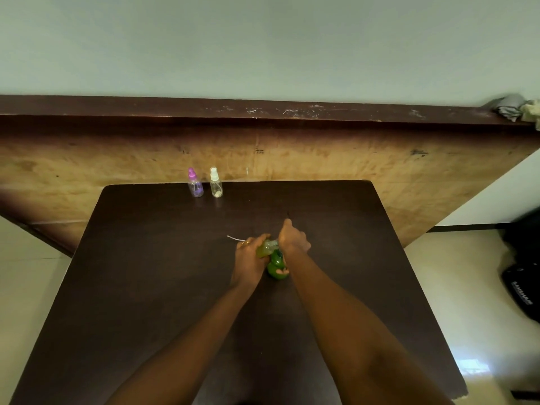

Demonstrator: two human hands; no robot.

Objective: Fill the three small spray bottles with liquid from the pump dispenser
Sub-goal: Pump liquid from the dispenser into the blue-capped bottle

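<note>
The green pump dispenser [275, 266] is standing near the middle of the dark tabletop [146, 287], and both hands are meeting at it. The right hand [293, 239] is sitting on top of the dispenser, its grip curling narrowly down over the pump head, with one digit sticking out away from the person. The left hand [250, 257], wearing a ring, is pressing in against the dispenser's left side, and its grip is closing around the third spray bottle [264, 248], which is showing yellowish-green liquid and is being held with its mouth right under the pump spout. A few fingertips are showing against the dispenser's lower body; whose they are is hard to tell. Just left of the dispenser, beyond the left hand, a thin white tube [235, 238] is lying on the tabletop, its near end hiding behind the hand. Well beyond the dispenser and to its left, at the tabletop's far edge, the purple-capped spray bottle [195, 187] and the white-capped spray bottle [216, 187] are standing upright, close together but apart, both looking clear. Far to the dispenser's right, a black bag [521, 290] is lying on the floor.
</note>
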